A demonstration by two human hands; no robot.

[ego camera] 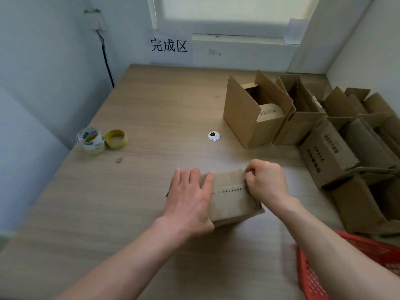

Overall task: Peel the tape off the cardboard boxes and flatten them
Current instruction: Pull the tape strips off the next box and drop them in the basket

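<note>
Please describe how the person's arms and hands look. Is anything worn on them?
Both arms are bare as far as the picture shows, with no sleeves in view. The left hand and the right hand wear no gloves, and no ring, watch or bracelet is visible.

Red plastic mesh basket cut off at bottom edge, partly behind right forearm. Print on brown cardboard box blurred.
</note>
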